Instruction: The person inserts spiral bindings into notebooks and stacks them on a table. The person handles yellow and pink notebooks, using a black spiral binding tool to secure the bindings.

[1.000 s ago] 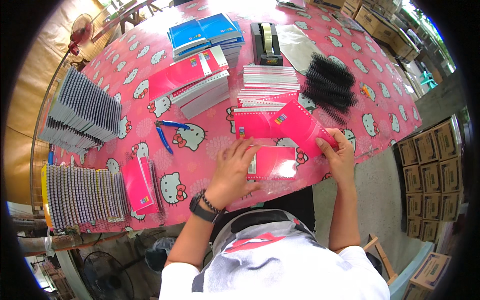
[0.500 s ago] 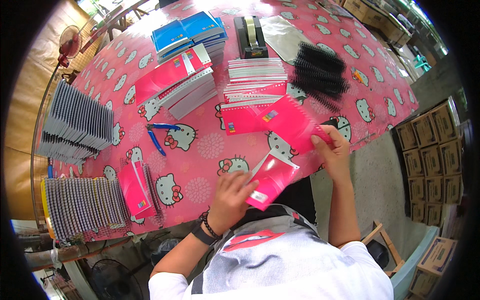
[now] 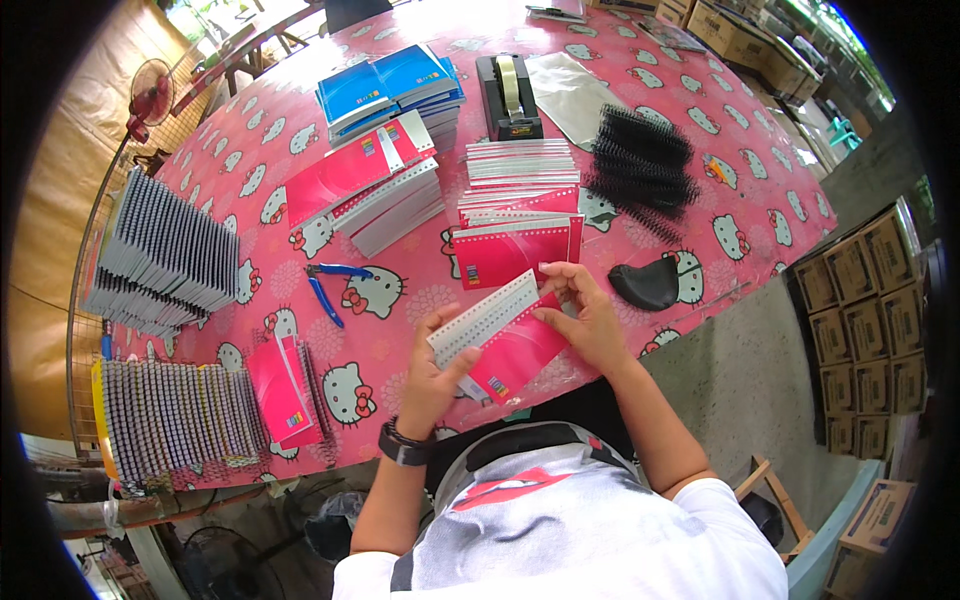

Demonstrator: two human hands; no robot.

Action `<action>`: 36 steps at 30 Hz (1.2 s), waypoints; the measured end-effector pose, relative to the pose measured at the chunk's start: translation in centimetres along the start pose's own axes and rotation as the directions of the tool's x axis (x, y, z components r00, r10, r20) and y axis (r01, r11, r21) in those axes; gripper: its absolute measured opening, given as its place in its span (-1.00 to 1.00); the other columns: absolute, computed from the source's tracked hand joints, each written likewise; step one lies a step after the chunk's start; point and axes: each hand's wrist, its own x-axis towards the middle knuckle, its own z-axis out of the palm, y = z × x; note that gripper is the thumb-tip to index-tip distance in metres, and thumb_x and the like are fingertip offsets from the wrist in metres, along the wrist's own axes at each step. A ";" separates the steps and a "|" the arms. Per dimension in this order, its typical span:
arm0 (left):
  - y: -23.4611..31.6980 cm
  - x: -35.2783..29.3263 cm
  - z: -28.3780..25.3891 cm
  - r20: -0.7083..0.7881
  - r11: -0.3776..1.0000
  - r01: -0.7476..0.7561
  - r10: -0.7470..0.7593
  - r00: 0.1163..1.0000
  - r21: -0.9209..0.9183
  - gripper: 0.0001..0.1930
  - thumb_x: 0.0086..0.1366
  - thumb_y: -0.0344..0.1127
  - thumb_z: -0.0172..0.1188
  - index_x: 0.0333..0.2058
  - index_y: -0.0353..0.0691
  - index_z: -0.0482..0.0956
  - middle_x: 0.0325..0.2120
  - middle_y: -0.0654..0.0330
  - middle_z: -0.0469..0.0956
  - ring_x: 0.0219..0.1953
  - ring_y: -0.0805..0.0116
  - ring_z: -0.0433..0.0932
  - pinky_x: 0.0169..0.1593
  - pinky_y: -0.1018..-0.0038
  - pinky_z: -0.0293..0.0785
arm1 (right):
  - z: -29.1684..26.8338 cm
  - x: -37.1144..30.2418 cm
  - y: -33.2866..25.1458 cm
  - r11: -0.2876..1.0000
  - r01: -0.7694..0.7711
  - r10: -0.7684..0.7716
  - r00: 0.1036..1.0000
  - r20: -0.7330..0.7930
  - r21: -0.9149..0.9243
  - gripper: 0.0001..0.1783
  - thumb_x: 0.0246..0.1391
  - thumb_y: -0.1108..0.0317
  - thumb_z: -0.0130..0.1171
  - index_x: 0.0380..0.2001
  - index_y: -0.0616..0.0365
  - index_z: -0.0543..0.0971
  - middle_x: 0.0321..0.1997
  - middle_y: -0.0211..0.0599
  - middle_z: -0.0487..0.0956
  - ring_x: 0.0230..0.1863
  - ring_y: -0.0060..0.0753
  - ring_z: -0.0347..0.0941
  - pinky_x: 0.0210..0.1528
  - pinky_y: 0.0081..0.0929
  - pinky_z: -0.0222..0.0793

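Observation:
Both hands hold one pink-covered notebook (image 3: 522, 350) above the table's near edge. White sheets with rows of punched holes (image 3: 487, 318) show along its upper left side. My left hand (image 3: 437, 365) grips the left end, thumb on top. My right hand (image 3: 588, 318) pinches the upper right corner between thumb and fingers. Just beyond lies a stack of pink-covered punched notebooks (image 3: 518, 250), partly fanned back in white layers. Right of my right hand rests a dark curved piece (image 3: 645, 285), its kind unclear. Blue-handled pliers (image 3: 330, 290) lie to the left.
Black spiral coils (image 3: 643, 165) are heaped at right of the stack. A tape dispenser (image 3: 510, 97), blue notebooks (image 3: 385, 85) and another pink stack (image 3: 365, 180) stand farther back. Bound notebooks (image 3: 170, 255) are piled at left, with spiral-bound ones (image 3: 180, 415) nearer. Cartons (image 3: 865, 320) stand at right.
My right hand has brought its pink piece leftward to the one in my left hand, and they now overlap. My left hand has turned upright. The dark curved piece has come into full view.

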 end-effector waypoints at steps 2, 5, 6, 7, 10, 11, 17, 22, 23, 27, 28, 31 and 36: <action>0.7 -0.4 0.2 -0.035 0.993 0.017 -0.013 0.999 0.117 -0.58 0.17 -0.50 0.27 -0.01 -0.27 0.35 -0.18 0.15 0.51 -0.11 0.45 0.49 -0.03 0.50 0.42 | 0.8 -0.2 0.5 0.991 0.106 -0.102 0.994 -0.046 0.085 -0.37 -0.13 0.60 0.31 0.08 0.16 0.37 -0.13 -0.33 0.50 -0.09 -0.57 0.40 -0.03 -0.60 0.32; 1.8 -0.2 -0.3 -0.023 0.992 0.037 -0.035 0.999 0.119 -0.56 0.12 -0.54 0.31 -0.04 -0.26 0.36 -0.19 0.14 0.51 -0.11 0.45 0.49 -0.03 0.51 0.42 | 1.1 -0.6 -0.2 0.959 0.096 -0.094 0.995 -0.021 0.267 -0.33 -0.15 0.64 0.31 0.09 0.17 0.36 -0.15 -0.35 0.49 -0.09 -0.58 0.40 -0.02 -0.61 0.31; 2.3 -0.1 -0.8 -0.003 0.986 0.043 -0.043 0.999 0.160 -0.53 0.09 -0.55 0.32 -0.03 -0.25 0.35 -0.19 0.15 0.51 -0.12 0.44 0.49 -0.03 0.51 0.42 | 1.0 -0.7 -0.7 0.940 0.064 -0.069 0.998 0.005 0.334 -0.32 -0.16 0.65 0.31 0.10 0.17 0.35 -0.16 -0.36 0.49 -0.10 -0.58 0.40 -0.02 -0.61 0.31; 2.5 0.0 -1.0 0.017 0.978 0.048 -0.053 0.998 0.201 -0.50 0.07 -0.55 0.34 -0.03 -0.24 0.34 -0.19 0.15 0.50 -0.12 0.44 0.49 -0.03 0.52 0.43 | 0.6 -1.0 -0.7 0.975 0.083 -0.095 0.994 0.048 0.207 -0.33 -0.15 0.66 0.31 0.10 0.17 0.34 -0.15 -0.35 0.49 -0.09 -0.57 0.40 -0.01 -0.60 0.30; 2.0 -0.4 -0.8 -0.082 0.989 -0.148 0.149 0.985 0.025 -0.46 0.07 -0.56 0.34 0.01 -0.24 0.31 -0.20 0.17 0.50 -0.12 0.45 0.48 -0.04 0.53 0.42 | 0.2 -2.2 -1.1 0.989 0.142 -0.144 0.985 0.094 0.034 -0.38 -0.09 0.65 0.28 0.08 0.18 0.34 -0.15 -0.33 0.48 -0.09 -0.55 0.40 0.01 -0.58 0.28; 1.8 -0.9 -0.1 -0.116 0.990 -0.135 0.129 0.985 -0.041 -0.46 0.08 -0.56 0.33 0.02 -0.24 0.30 -0.20 0.18 0.50 -0.11 0.44 0.47 -0.03 0.53 0.42 | 0.7 -2.2 -1.5 0.982 0.150 -0.156 0.987 0.043 0.117 -0.43 -0.06 0.61 0.27 0.06 0.18 0.35 -0.18 -0.35 0.48 -0.11 -0.56 0.40 -0.01 -0.59 0.29; -1.4 -3.4 2.4 -0.140 0.986 0.155 -0.162 0.977 -0.064 -0.36 0.13 -0.53 0.27 0.16 -0.25 0.19 -0.09 0.15 0.44 0.05 0.32 0.41 0.16 0.40 0.26 | 4.0 -3.8 -1.1 0.904 0.015 0.044 0.991 -0.128 0.428 -0.71 0.13 0.44 0.15 -0.07 0.18 0.40 -0.26 -0.38 0.46 -0.22 -0.61 0.38 -0.11 -0.65 0.30; 2.2 -2.6 4.0 -0.124 0.567 -0.250 0.539 0.833 0.785 -0.43 0.15 -0.48 0.20 0.16 -0.22 0.31 0.04 0.01 0.42 0.19 0.09 0.30 0.33 0.13 -0.08 | 5.0 -3.3 -1.2 0.978 0.043 -0.007 0.985 -0.174 0.203 -0.78 0.22 0.36 0.04 -0.11 0.20 0.41 -0.27 -0.37 0.47 -0.23 -0.59 0.41 -0.19 -0.61 0.33; 2.7 -2.5 4.3 0.008 0.458 -0.290 0.524 0.851 0.840 -0.48 0.16 -0.49 0.17 0.13 -0.18 0.37 0.03 0.04 0.43 0.18 0.09 0.32 0.33 0.08 -0.09 | 5.0 -3.0 -2.0 0.977 -0.012 0.040 0.991 -0.126 0.212 -0.79 0.25 0.31 0.02 -0.16 0.21 0.47 -0.26 -0.35 0.50 -0.21 -0.60 0.43 -0.17 -0.58 0.35; 2.6 -0.9 3.8 0.245 0.356 -0.425 0.451 0.858 0.832 -0.66 0.13 -0.43 0.17 -0.07 -0.08 0.61 -0.18 0.25 0.58 -0.11 0.32 0.51 0.11 0.25 0.19 | -0.5 1.3 -3.1 0.975 0.133 -0.163 0.973 -0.164 -0.179 -0.74 0.21 0.23 0.10 -0.29 0.23 0.59 -0.30 -0.26 0.57 -0.18 -0.45 0.48 -0.15 -0.46 0.38; 2.6 -0.7 3.6 0.248 0.385 -0.441 0.456 0.855 0.811 -0.66 0.11 -0.42 0.19 -0.09 -0.07 0.62 -0.21 0.27 0.59 -0.17 0.36 0.53 0.05 0.31 0.25 | -3.0 2.8 -3.5 0.963 -0.023 -0.057 0.957 -0.284 -0.270 -0.76 0.15 0.25 0.13 -0.27 0.20 0.60 -0.32 -0.20 0.57 -0.19 -0.29 0.48 -0.16 -0.38 0.39; 2.4 -0.2 3.4 0.280 0.373 -0.517 0.532 0.799 0.770 -0.67 0.07 -0.39 0.23 -0.13 -0.05 0.65 -0.23 0.31 0.59 -0.26 0.40 0.52 -0.12 0.41 0.26 | -11.8 6.9 0.8 0.380 0.000 -0.421 0.890 -0.173 -0.925 -0.77 -0.02 0.27 0.24 -0.31 0.17 0.57 -0.31 -0.15 0.55 -0.24 -0.11 0.46 -0.19 -0.25 0.40; 2.9 -0.4 3.6 0.272 0.344 -0.513 0.553 0.788 0.787 -0.68 0.03 -0.46 0.26 -0.19 -0.04 0.68 -0.26 0.31 0.60 -0.27 0.38 0.51 -0.14 0.42 0.27 | -13.1 8.0 2.1 0.280 0.048 -0.249 0.968 -0.025 -0.959 -0.76 -0.04 0.28 0.26 -0.31 0.15 0.56 -0.27 -0.19 0.57 -0.21 -0.11 0.47 -0.17 -0.22 0.41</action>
